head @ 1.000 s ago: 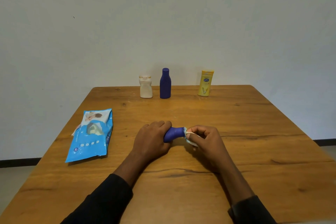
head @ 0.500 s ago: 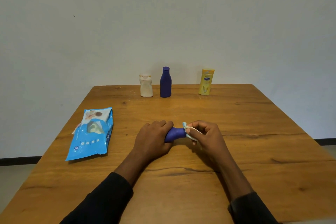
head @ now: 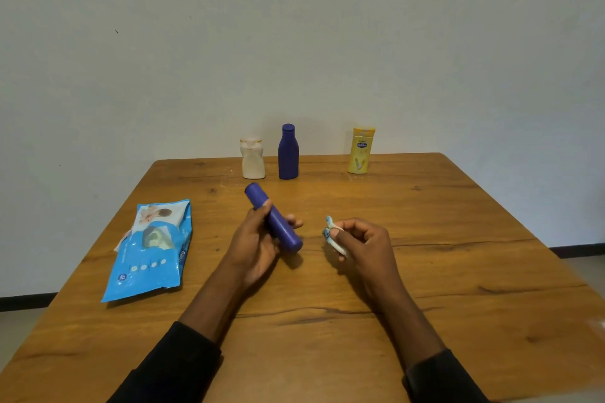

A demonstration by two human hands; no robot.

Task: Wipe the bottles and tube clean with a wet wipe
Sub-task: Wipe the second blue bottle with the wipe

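1. My left hand (head: 258, 249) is gripping the blue tube (head: 275, 224) around its middle. The palm is turned up, the thumb is pressing on the far-left side, and the fingers (head: 293, 223) are curling round it from the right.
2. The tube is pointing diagonally, one end far-left and the other near-right, both sticking out past my hand. It is sitting centre-left over the wooden surface (head: 442, 239). A shadow is falling under the near end, and I cannot tell if that end is touching the wood.
3. My right hand (head: 363, 245) is hovering just right of the tube, apart from it. Its fingers (head: 347, 226) are curled in, pinching the wet wipe (head: 334, 240) against the thumb.
4. The wipe is crumpled and white with bluish marks. It is poking out on the left side of that hand, not touching the tube.
5. Three bottles are standing upright along the far edge. The white bottle (head: 252, 159) is on the left, the dark blue bottle (head: 288, 152) is just beside it on the right, and the yellow bottle (head: 360, 150) is well apart, further right.
6. The wipes pack (head: 154, 252) is lying flat on the left part of the surface, well left of my left hand, with its flap area looking partly lifted.
7. Dark sleeves (head: 183, 360) are covering both forearms at the near edge.
8. A plain pale wall (head: 294, 42) is filling the background.
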